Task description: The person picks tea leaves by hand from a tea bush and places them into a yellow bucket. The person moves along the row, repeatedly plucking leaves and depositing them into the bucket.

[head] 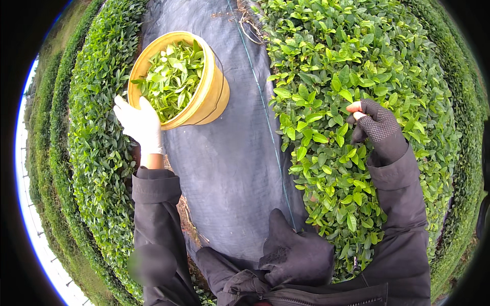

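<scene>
A yellow plastic bucket (214,91) with a thin wire handle leans tilted, its mouth towards the left, and holds plucked green leaves (176,76). At its lower left rim is my left hand (139,118) in a white glove, thumb at the rim; whether it grips the rim cannot be told. My right hand (369,118), in a dark dotted glove with bare thumb and forefinger tips, is over the leafy bush row (325,84) at the right. Its thumb and forefinger tips are close together, and whether anything is between them is not plain.
Dark ground sheet (226,164) with a blue-green line (264,103) runs between the rows. Another hedge row (99,126) stands at the left, with more rows beyond. Dry twigs (250,28) lie at the top. My dark-clothed legs (298,256) are at the bottom.
</scene>
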Tool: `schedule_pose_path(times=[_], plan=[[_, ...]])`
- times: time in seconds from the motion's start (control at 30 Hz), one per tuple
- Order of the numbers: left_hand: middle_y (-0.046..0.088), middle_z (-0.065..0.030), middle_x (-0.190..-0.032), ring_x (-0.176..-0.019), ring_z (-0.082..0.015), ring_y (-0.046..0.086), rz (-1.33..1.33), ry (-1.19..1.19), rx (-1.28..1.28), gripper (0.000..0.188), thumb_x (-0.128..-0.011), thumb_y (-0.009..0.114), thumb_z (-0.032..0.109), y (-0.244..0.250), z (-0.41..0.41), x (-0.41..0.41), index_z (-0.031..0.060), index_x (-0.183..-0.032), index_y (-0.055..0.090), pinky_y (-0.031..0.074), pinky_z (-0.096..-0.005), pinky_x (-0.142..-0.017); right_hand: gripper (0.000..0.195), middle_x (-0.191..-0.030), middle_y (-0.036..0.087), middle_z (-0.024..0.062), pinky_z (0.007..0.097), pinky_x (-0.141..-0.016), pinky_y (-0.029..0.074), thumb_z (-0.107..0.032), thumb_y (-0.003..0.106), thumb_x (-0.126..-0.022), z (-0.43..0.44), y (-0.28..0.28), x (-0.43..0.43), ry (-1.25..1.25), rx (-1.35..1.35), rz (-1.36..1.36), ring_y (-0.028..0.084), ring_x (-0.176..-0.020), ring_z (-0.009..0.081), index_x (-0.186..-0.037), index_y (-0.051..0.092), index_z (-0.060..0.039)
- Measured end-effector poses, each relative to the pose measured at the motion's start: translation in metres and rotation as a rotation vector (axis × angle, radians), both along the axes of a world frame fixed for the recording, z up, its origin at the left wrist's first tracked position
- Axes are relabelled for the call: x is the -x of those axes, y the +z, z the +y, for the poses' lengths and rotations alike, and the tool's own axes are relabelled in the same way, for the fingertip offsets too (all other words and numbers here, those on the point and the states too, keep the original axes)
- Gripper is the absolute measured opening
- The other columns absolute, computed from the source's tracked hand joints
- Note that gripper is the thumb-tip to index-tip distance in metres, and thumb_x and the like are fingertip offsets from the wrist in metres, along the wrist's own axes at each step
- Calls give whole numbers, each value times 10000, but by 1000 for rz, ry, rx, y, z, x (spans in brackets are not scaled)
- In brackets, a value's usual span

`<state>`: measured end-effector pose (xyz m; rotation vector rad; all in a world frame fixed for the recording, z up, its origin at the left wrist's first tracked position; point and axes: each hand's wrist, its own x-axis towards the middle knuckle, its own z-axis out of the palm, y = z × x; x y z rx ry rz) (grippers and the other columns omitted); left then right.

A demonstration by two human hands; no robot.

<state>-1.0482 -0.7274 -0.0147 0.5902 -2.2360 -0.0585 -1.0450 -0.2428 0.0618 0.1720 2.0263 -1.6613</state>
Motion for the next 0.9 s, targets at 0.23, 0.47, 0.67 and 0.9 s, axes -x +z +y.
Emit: schedule_pose_path(times=[0.23,0.47,0.67,0.9], plan=[[640,-140,-995,-915,-277,618,-256,-266,184,328,-896,522,343,9,46,12,74,-1049,631,491,-429,-743,339,-896,583,85,283,-698,493,0,657,-765,-72,-19,54,569,-385,734,593,-761,174,-1095,624,-68],[652,-94,-912,-834,-255,617,-258,-266,209,306,-873,533,343,-3,39,9,75,-970,645,476,-441,-694,169,-868,561,122,415,-724,486,-156,680,-757,-84,-41,82,1071,-899,762,594,-848,319,-900,613,-97],[653,-106,-951,-892,-259,608,-361,-263,110,323,-868,539,337,2,46,12,67,-1008,649,461,-463,-767,120,-828,578,125,415,-712,490,-164,641,-785,-73,-36,80,1016,-716,617,598,-793,318,-845,601,-69],[651,-110,-928,-840,-274,621,-411,-244,136,252,-889,512,268,17,51,7,72,-992,632,491,-411,-739,162,-821,622,42,217,-508,475,-168,589,-870,-69,23,80,323,114,-143,572,-611,97,-975,595,-45]])
